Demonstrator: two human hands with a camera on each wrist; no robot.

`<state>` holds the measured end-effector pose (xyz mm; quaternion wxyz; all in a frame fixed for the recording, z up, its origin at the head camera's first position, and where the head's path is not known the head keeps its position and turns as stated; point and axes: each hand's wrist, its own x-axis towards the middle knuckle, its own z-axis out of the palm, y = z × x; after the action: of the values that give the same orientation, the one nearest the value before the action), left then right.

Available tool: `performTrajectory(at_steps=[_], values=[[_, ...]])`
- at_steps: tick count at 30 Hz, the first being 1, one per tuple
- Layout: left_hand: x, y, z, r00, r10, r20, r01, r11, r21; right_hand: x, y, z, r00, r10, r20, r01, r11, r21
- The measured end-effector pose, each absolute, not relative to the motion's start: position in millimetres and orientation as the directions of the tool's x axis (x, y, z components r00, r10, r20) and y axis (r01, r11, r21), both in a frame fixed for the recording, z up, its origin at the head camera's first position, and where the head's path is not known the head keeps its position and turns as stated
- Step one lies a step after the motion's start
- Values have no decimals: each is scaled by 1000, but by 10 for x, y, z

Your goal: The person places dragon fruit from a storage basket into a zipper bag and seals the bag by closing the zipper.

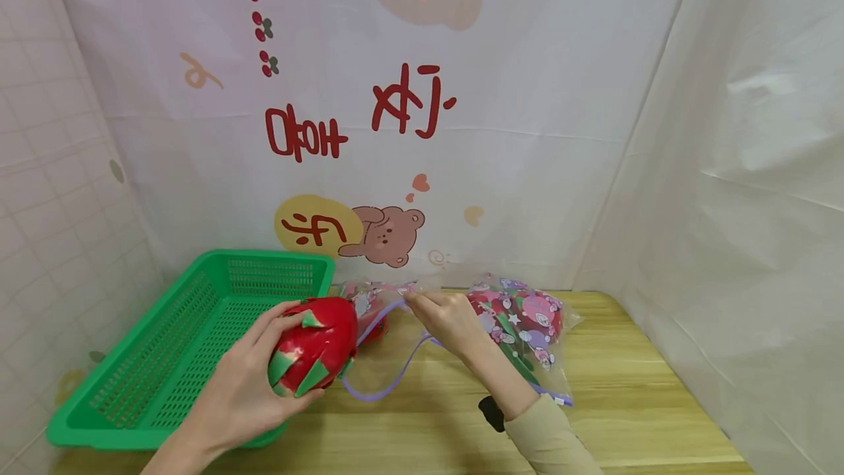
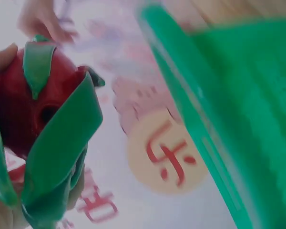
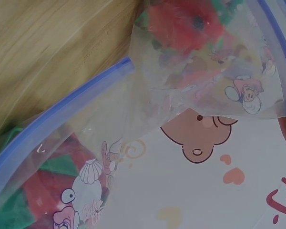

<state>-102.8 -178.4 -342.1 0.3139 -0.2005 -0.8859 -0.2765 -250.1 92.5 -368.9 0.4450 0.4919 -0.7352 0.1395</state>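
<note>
My left hand (image 1: pixel 240 380) grips a red dragon fruit (image 1: pixel 330 336) with green leaf tips, fingers over its top and thumb beneath. In the left wrist view, the same dragon fruit (image 2: pixel 59 76) shows its long green scales and a dark hole. With its fingertips, my right hand (image 1: pixel 455 321) pinches the rim of a clear printed zip bag (image 1: pixel 363 299), whose purple-edged mouth gapes toward the held fruit. Inside that bag lies another red fruit (image 3: pixel 190 28) with green tips. The held fruit overlaps the left side of the bag's mouth in the head view.
A green slotted basket (image 1: pixel 224 259) stands left, partly behind my left hand. On the right lies a second printed zip bag (image 1: pixel 527 321) with red and green contents. A small black object (image 1: pixel 491 413) sits by the right wrist. A printed curtain (image 1: pixel 527 167) hangs behind the wooden table (image 1: pixel 633 387).
</note>
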Motion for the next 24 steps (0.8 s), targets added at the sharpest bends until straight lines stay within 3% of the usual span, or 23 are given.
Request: performTrajectory(at_steps=[10,16,24], values=[[-996,-1250,-3694,-709,123,694,534,736,416,-2474,908,-3663,-157,-609,777,-852,482,205],[-1052,-1038,-3902,-665,104,739,511,785,350,-2461,902,-3661,-185,-617,765,-855,485,184],[-1098,-891,-3994,-687,69,723,455,817,355,-2441,901,-3630,-189,-620,762,-858,482,179]])
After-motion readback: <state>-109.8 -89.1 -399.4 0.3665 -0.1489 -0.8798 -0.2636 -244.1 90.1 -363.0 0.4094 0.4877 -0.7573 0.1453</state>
